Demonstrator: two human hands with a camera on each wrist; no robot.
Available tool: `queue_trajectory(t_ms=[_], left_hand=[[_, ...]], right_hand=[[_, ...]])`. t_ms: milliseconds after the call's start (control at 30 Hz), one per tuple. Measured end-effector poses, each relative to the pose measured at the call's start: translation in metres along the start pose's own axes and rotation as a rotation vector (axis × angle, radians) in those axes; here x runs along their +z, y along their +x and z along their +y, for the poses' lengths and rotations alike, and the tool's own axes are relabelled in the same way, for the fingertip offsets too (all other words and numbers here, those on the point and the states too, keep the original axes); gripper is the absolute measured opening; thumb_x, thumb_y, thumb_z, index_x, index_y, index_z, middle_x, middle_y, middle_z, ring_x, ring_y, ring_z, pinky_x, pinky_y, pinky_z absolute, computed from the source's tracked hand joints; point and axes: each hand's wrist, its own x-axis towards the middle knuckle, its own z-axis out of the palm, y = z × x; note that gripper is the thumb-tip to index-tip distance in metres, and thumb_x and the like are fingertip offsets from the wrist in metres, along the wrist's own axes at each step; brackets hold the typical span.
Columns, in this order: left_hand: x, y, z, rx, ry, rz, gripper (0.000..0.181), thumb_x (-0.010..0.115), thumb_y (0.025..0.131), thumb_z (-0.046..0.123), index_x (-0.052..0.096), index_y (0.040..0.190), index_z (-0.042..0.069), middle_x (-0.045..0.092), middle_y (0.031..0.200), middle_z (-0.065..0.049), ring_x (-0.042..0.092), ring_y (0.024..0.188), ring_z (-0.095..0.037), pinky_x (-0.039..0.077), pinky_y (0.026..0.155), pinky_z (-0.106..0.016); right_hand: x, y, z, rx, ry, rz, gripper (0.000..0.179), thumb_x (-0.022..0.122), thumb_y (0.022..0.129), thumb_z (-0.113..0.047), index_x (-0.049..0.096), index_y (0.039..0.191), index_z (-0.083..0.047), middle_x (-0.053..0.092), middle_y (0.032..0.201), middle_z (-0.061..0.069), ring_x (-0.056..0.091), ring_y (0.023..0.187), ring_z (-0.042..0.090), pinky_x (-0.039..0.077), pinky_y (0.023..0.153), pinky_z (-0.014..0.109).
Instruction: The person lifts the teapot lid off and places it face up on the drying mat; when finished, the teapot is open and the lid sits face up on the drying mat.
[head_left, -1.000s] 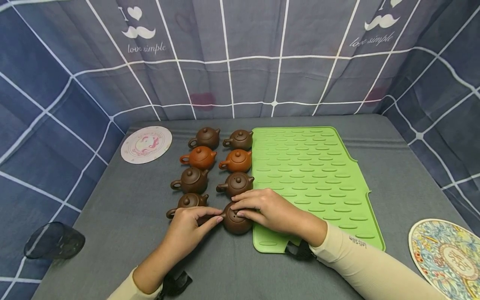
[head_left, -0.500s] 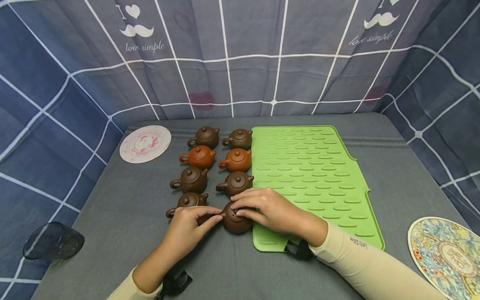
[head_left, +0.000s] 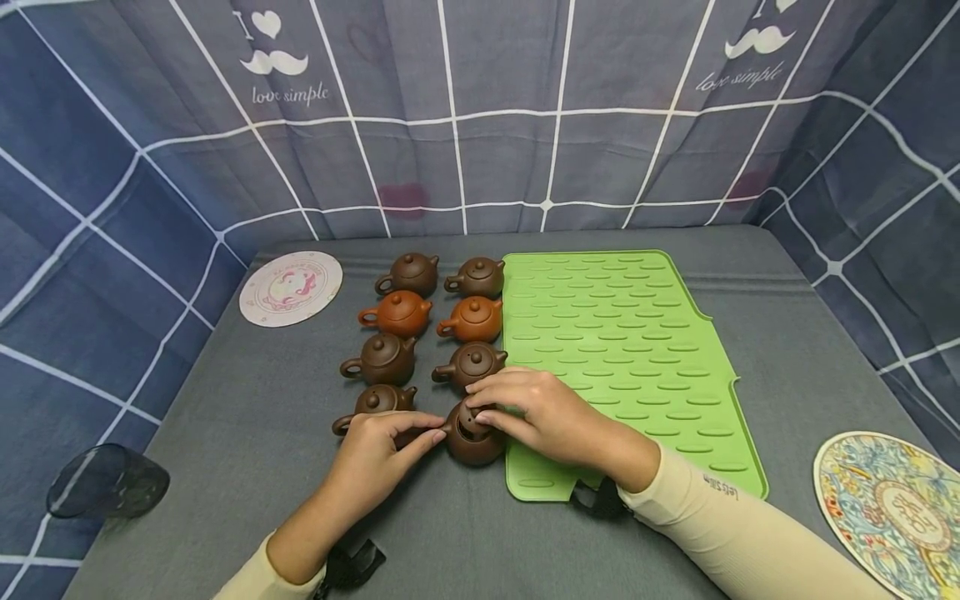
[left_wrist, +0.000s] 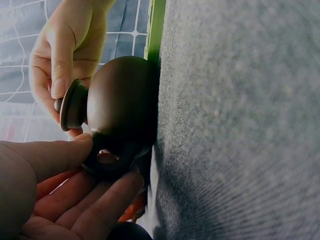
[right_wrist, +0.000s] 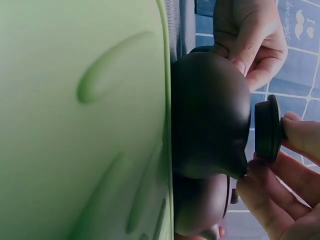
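Note:
A dark brown teapot (head_left: 474, 452) sits at the near end of the right-hand row, against the green mat. My left hand (head_left: 378, 462) pinches its handle (left_wrist: 111, 167) between thumb and fingers. Above the pot, my right hand (head_left: 543, 412) holds the lid (right_wrist: 268, 129) by its knob. In the right wrist view a gap separates lid and body, and the head view shows part of the dark opening. The right fingers (right_wrist: 267, 192) are close to the spout. Another brown teapot (head_left: 384, 398) stands just beyond my left hand, partly covered by it.
Several more teapots, brown and orange-red (head_left: 477, 319), stand in two rows going back. The ribbed green mat (head_left: 600, 333) borders the right row. A pink-printed disc (head_left: 292, 289) lies back left, a dark see-through cup (head_left: 110, 482) on the left, a colourful disc (head_left: 900, 508) at right.
The right hand has raised the lid from the near teapot, moving slightly up and right, so the opening shows. The left hand keeps its grip on the handle.

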Motion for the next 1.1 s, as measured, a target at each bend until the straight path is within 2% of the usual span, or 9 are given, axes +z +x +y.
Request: queue_trajectory(t_ms=[333,433,567,667,800,933,1100], left_hand=[[0.001,0.000,-0.001,0.006,-0.007,0.007,0.016,0.091,0.085,0.011,0.085,0.099,0.014,0.079,0.095,0.007,0.068,0.078,-0.001,0.054,0.064,-0.027],[0.001,0.000,0.000,0.006,-0.005,0.008,0.016,0.091,0.084,0.011,0.085,0.099,0.014,0.078,0.095,0.008,0.067,0.078,0.000,0.054,0.064,-0.026],[0.002,0.000,0.000,-0.006,0.000,0.000,0.016,0.091,0.085,0.012,0.085,0.099,0.015,0.078,0.095,0.009,0.067,0.079,0.000,0.054,0.065,-0.027],[0.002,-0.001,-0.001,-0.008,0.003,-0.006,0.016,0.091,0.085,0.013,0.085,0.100,0.015,0.078,0.096,0.010,0.068,0.081,0.000,0.055,0.066,-0.028],[0.002,-0.001,-0.003,-0.004,-0.003,-0.012,0.016,0.091,0.085,0.014,0.085,0.101,0.015,0.078,0.097,0.010,0.068,0.083,0.000,0.055,0.066,-0.028],[0.002,-0.001,-0.004,-0.010,-0.011,-0.017,0.016,0.091,0.086,0.014,0.085,0.101,0.016,0.078,0.097,0.010,0.068,0.082,0.000,0.054,0.066,-0.027],[0.002,-0.001,-0.004,0.001,-0.008,-0.010,0.017,0.091,0.085,0.014,0.085,0.100,0.015,0.078,0.096,0.009,0.069,0.084,0.000,0.055,0.067,-0.027]], right_hand=[[-0.015,-0.004,-0.003,0.040,0.027,0.072,0.023,0.078,0.096,-0.005,0.078,0.118,-0.008,0.074,0.124,0.007,0.067,0.118,0.023,0.049,0.103,0.039],[-0.022,-0.008,-0.004,0.083,0.064,0.091,0.024,0.076,0.096,-0.002,0.078,0.119,-0.008,0.073,0.126,0.006,0.066,0.120,0.022,0.051,0.101,0.040],[-0.033,-0.014,-0.004,0.178,0.144,0.132,0.027,0.075,0.096,0.001,0.077,0.121,-0.009,0.073,0.128,0.002,0.067,0.120,0.022,0.056,0.092,0.039],[-0.041,-0.021,-0.004,0.288,0.267,0.164,0.031,0.073,0.098,0.004,0.075,0.126,-0.009,0.073,0.127,0.000,0.069,0.115,0.022,0.058,0.085,0.038],[-0.055,-0.033,-0.003,0.418,0.435,0.210,0.038,0.067,0.100,0.007,0.069,0.136,-0.004,0.071,0.130,0.006,0.070,0.112,0.026,0.058,0.085,0.036],[-0.069,-0.048,0.002,0.427,0.625,0.238,0.042,0.055,0.104,0.012,0.058,0.146,0.006,0.066,0.137,0.018,0.067,0.120,0.030,0.055,0.095,0.041],[-0.081,-0.072,0.008,0.406,0.955,0.280,0.045,0.033,0.108,0.017,0.045,0.151,0.014,0.052,0.150,0.027,0.055,0.136,0.035,0.044,0.107,0.051]])
